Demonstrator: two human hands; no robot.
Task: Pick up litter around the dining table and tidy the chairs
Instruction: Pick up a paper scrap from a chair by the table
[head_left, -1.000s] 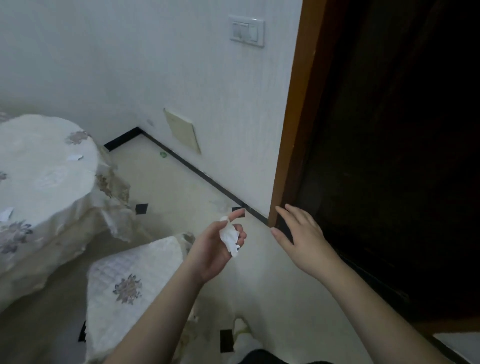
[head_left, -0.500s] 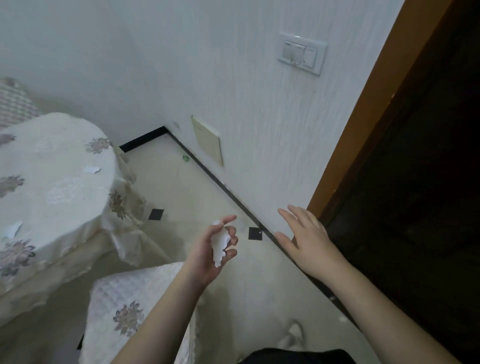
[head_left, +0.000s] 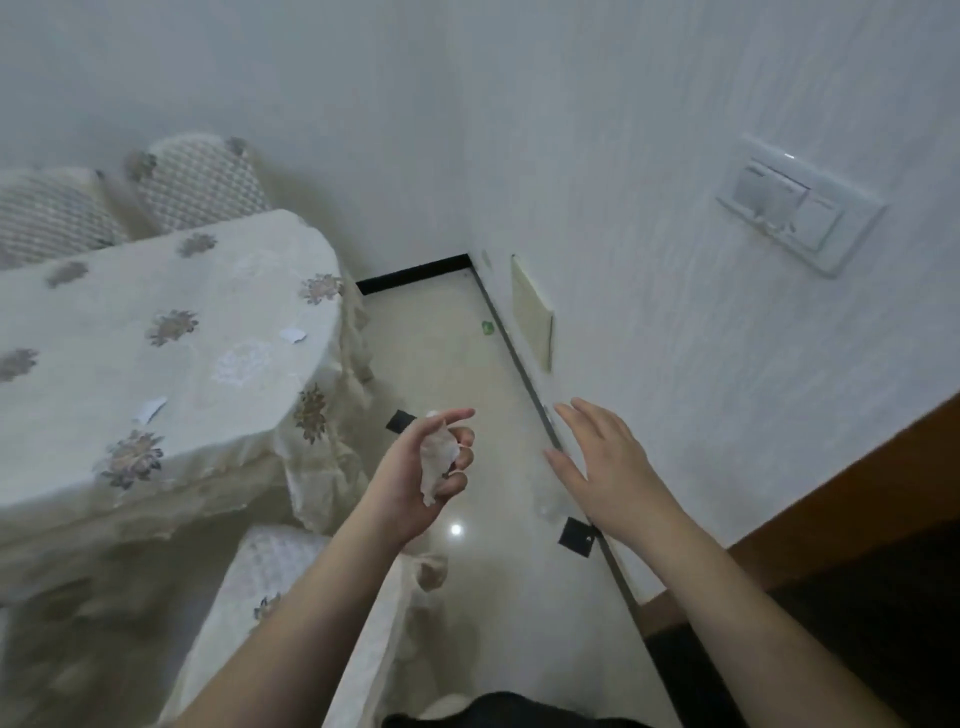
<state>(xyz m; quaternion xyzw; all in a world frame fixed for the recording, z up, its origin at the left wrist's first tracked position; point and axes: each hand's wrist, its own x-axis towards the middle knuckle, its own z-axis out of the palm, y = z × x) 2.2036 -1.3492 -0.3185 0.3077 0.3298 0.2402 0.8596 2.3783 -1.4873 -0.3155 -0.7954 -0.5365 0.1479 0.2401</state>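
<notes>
Paper wad (head_left: 438, 464) in L hand (head_left: 415, 480) (curled)

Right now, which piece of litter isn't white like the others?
The small green scrap on the floor by the wall. The two scraps on the table are white.

Matt embroidered cloth draped over the desk (head_left: 171, 332), quilted fabric chair cover (head_left: 280, 582), crumpled white paper scrap (head_left: 439, 457), glossy pale floor tiles (head_left: 431, 364), rough textured wall (head_left: 649, 234), smooth plastic switch plate (head_left: 800, 210)
</notes>
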